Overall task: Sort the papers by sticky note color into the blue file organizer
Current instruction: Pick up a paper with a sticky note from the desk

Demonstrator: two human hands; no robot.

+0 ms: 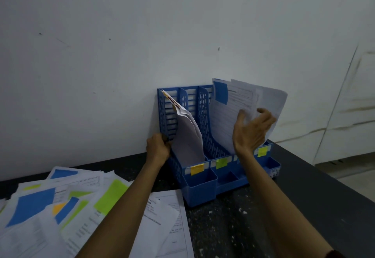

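- Lying at the far left on the dark table was the unsorted pile of papers, fanned loosely, with blue, green and orange notes showing.
- The left hand was clenched round the front edge of the left wall of the blue file organizer, apparently steadying it.
- The left slot held a sheaf leaning rightwards, an orange note at its top corner. It matched the orange label on the front.
- The middle slot, marked by a green label, showed no paper.
- The right slot held upright sheets bearing a blue sticky note near the top.
- The right hand lay against these sheets with thumb and fingers spread and lightly bent. Whether it pinched a sheet or merely pressed could not be established.
- A yellowish label sat just right of that wrist.
- Assessment: the blue sheets appeared lodged, and the next paper must come from the pile. The pile lay down and left of both hands, nearer the left. The slots ran lengthwise from front to wall, so a sheet should enter edge-on from above.
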